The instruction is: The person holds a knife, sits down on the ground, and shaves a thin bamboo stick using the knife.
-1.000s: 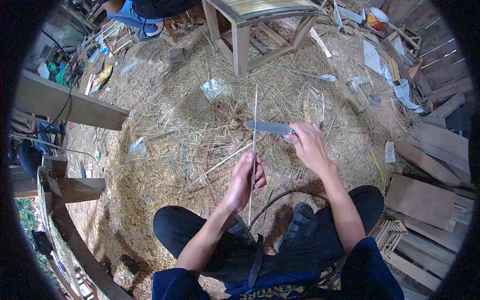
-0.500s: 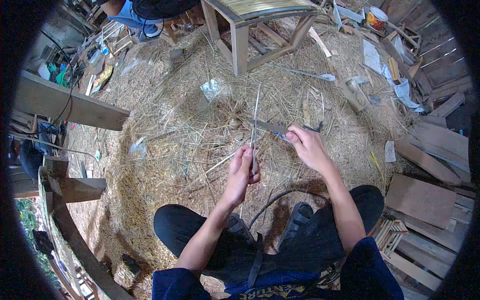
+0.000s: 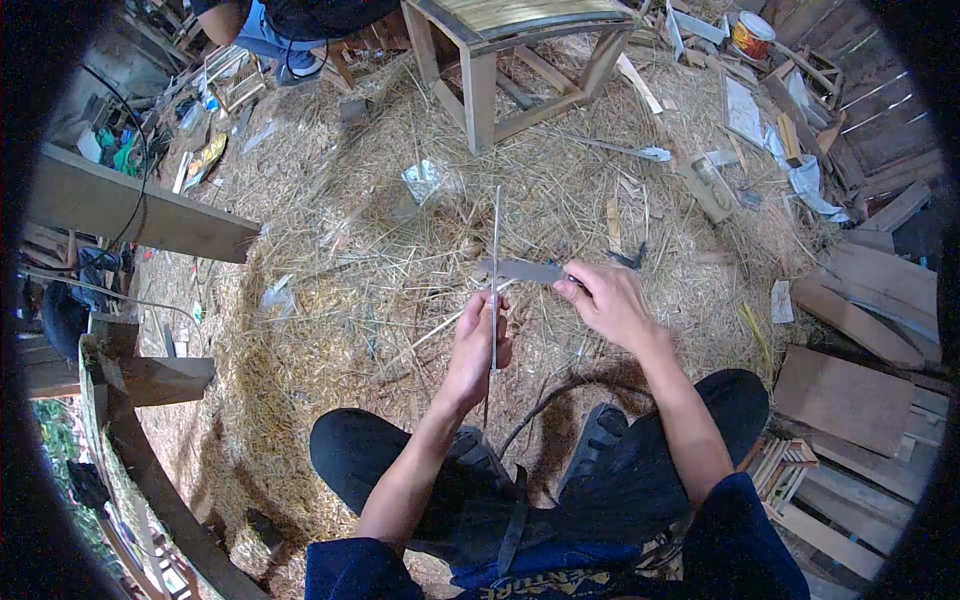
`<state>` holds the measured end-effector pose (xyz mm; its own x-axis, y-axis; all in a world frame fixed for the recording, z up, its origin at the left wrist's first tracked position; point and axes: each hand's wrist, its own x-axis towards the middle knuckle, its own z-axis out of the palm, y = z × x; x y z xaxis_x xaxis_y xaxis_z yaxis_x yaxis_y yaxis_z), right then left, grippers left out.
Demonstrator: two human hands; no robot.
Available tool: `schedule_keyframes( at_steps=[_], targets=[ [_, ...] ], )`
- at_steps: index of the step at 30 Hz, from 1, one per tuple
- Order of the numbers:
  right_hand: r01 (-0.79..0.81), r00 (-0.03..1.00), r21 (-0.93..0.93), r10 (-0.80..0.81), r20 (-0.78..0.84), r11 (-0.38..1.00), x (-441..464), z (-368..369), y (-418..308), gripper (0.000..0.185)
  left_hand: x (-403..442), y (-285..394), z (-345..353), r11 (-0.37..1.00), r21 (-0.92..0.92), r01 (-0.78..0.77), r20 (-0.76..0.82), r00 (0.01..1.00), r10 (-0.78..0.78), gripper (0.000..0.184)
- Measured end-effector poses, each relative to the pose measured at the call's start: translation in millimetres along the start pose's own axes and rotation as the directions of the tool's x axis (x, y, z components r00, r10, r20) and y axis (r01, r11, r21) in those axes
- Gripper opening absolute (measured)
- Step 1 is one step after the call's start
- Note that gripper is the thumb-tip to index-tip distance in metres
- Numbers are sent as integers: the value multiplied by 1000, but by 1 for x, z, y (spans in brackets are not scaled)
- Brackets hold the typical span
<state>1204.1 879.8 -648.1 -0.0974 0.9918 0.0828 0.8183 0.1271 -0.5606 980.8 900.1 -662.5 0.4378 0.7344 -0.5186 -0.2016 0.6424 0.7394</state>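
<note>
In the middle of the view my left hand (image 3: 478, 348) is closed around a thin, pale strip (image 3: 497, 225), which looks like split bamboo or wood. The strip points away from me, and its lower end runs down between my legs. My right hand (image 3: 612, 305) grips a knife (image 3: 530, 271) by its handle, most of which the fingers hide. Its flat grey blade lies crosswise at the strip, just beyond my left fingers. Whether the edge is cutting into the strip cannot be made out.
Shavings and straw (image 3: 300, 370) cover the floor around my feet. A wooden frame with a slatted top (image 3: 480, 95) stands ahead, with another person's leg (image 3: 290, 55) beside it. A beam (image 3: 150, 205) juts in at left; boards (image 3: 845, 400) lie at right.
The knife and my right hand have come slightly nearer to me, the blade now lying more level. The strip has shifted a little left and toward me, still in my left hand.
</note>
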Motion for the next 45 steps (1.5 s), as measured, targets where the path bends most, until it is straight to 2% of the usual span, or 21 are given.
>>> schedule_keyframes(
  at_steps=[4, 5, 8, 14, 17, 20, 24, 26, 27, 28, 31, 33, 35, 37, 39, 40, 41, 43, 44, 45],
  targets=[
    [178, 971, -58, -185, -152, 982, 1, 12, -2, 27, 0, -4, 9, 992, 111, 57, 24, 998, -60, 24],
    [140, 985, -67, -146, -95, 988, 1, 12, -3, 28, -2, -6, 13, 988, 140, 63, 39, 997, -69, 24],
    [158, 970, -49, -164, -181, 986, 2, 10, -2, 27, -9, -7, 22, 985, 148, 93, 79, 991, -106, 23],
    [233, 950, -137, -256, -180, 963, 1, -12, -5, 28, -28, 8, 24, 972, 212, 98, 104, 987, -122, 29],
    [256, 931, -138, -283, -232, 957, -1, -15, -1, 29, -29, 9, 22, 971, 218, 100, 123, 984, -129, 30],
    [170, 928, -178, -218, -303, 969, 0, -24, 22, 28, -33, 19, 20, 959, 252, 130, 139, 976, -169, 30],
    [83, 943, -198, -141, -303, 977, -6, -38, 27, 25, -31, 19, 18, 940, 309, 144, 121, 974, -189, 29],
    [15, 939, -225, -91, -332, 974, -9, -41, 40, 23, -33, 16, 6, 936, 342, 83, 132, 982, -135, 29],
    [-272, 860, -61, 213, -464, 960, -15, -66, 67, 23, -34, 16, 0, 932, 359, 49, 141, 984, -106, 29],
    [-518, 677, 142, 506, -534, 844, -24, -87, 86, 23, -43, 29, -5, 931, 353, 95, 88, 987, -135, 27],
    [-413, 746, -67, 295, -597, 908, -35, -87, 64, 18, -38, 37, -15, 980, 172, 101, 26, 994, -107, 25],
    [-282, 893, -217, 173, -415, 934, -31, -54, 55, 22, -30, 31, -9, 992, 93, 91, -14, 996, -90, 25],
    [-113, 889, -123, 45, -455, 986, -17, -37, 32, 27, -21, 26, -3, 983, 170, 64, 72, 994, -77, 24],
    [-155, 904, 29, 154, -398, 987, -11, -26, 13, 29, -12, 25, -3, 962, 272, 16, 120, 991, -51, 24],
    [-203, 918, 154, 243, -312, 967, -13, -25, 2, 32, -5, 12, 2, 818, 548, -176, 63, 984, 170, 24],
    [-168, 923, 148, 208, -324, 975, -14, -25, -1, 32, -4, 8, 5, 699, 673, -241, 58, 960, 274, 23],
    [-130, 925, 144, 172, -339, 981, -13, -23, -3, 33, -2, 7, 6, 553, 796, -247, 93, 952, 292, 19],
    [-57, 905, 146, 113, -411, 988, -8, -19, -7, 36, 6, -4, -1, 374, 840, -393, 233, 884, 406, 15],
    [-37, 922, 78, 64, -382, 996, -9, -16, -2, 37, 7, -10, -5, 279, 848, -450, 302, 843, 445, 14],
    [-16, 937, 8, 18, -349, 1000, -10, -15, 5, 37, 6, -11, -5, 247, 867, -432, 300, 850, 432, 16]
  ],
)
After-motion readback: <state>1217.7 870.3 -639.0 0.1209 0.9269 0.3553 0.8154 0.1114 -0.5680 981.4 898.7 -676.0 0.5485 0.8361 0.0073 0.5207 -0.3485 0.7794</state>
